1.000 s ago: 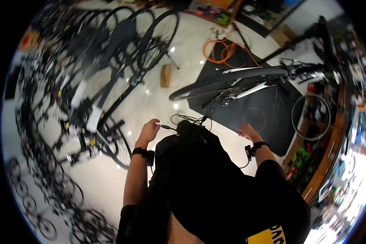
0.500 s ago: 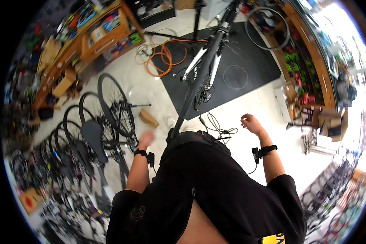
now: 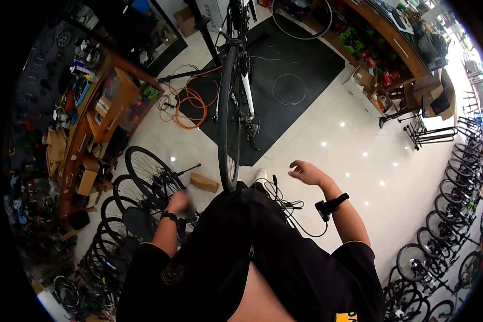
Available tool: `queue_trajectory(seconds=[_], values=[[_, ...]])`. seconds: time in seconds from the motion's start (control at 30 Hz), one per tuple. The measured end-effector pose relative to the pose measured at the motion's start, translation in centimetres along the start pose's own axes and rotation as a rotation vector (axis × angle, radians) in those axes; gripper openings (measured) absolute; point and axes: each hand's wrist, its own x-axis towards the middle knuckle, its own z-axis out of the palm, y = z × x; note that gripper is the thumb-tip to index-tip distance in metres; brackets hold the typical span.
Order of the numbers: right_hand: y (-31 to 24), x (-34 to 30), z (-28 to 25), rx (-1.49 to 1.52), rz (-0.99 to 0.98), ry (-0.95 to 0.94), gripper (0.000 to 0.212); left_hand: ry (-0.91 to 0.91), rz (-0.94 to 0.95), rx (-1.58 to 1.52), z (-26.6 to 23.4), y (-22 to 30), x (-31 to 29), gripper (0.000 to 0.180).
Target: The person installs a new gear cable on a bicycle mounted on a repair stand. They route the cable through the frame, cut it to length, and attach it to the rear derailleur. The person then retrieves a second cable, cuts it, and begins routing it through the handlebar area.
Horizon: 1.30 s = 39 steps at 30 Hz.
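Note:
Straight ahead of me a bicycle with white frame tubes (image 3: 247,92) stands over a black mat, its tyre (image 3: 224,115) reaching back close to my waist. My left hand (image 3: 178,202) hangs at my left side, near a parked bicycle's wheel (image 3: 151,170) and a small cardboard box (image 3: 204,182) on the floor. Motion smears its fingers. My right hand (image 3: 307,173) is held out over the floor on the right, fingers loosely bent and apart, with nothing in it. Below it lies a tangle of black cable (image 3: 288,205).
An orange hose (image 3: 190,121) lies coiled left of the bicycle, beside a stand leg. Workbenches with drawers (image 3: 80,147) (image 3: 400,45) flank the mat (image 3: 300,59). Rows of parked bicycles (image 3: 112,214) (image 3: 451,182) stand on both sides. A white open box (image 3: 362,88) sits right.
The view has turned, so the bicycle now points straight at me and more floor shows on the right. Both hands remain apart from the bicycle.

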Motion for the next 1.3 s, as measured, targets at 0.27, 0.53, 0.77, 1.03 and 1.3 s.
queue_trajectory(seconds=[0.27,0.53,0.77,1.03,1.3], values=[[-1.9,-0.6,5.4,0.28,-0.089,-0.192,0.053,-0.358,0.135,-0.585,-18.0,23.7,2.0,0.041],[-4.1,0.2,9.7,0.364,-0.071,-0.226,0.074,-0.419,0.478,0.102,-21.7,29.8,4.3,0.053],[-3.1,-0.2,13.3,0.501,0.144,0.01,0.058,-0.579,0.781,-0.041,-19.1,26.7,8.1,0.05],[-0.9,-5.2,17.0,0.552,0.554,0.317,0.045,-0.493,0.622,-0.228,-21.2,18.6,10.0,0.033],[4.8,-5.6,17.3,0.836,0.59,0.558,0.045,-0.088,0.201,0.047,-28.9,2.2,8.2,0.039]])
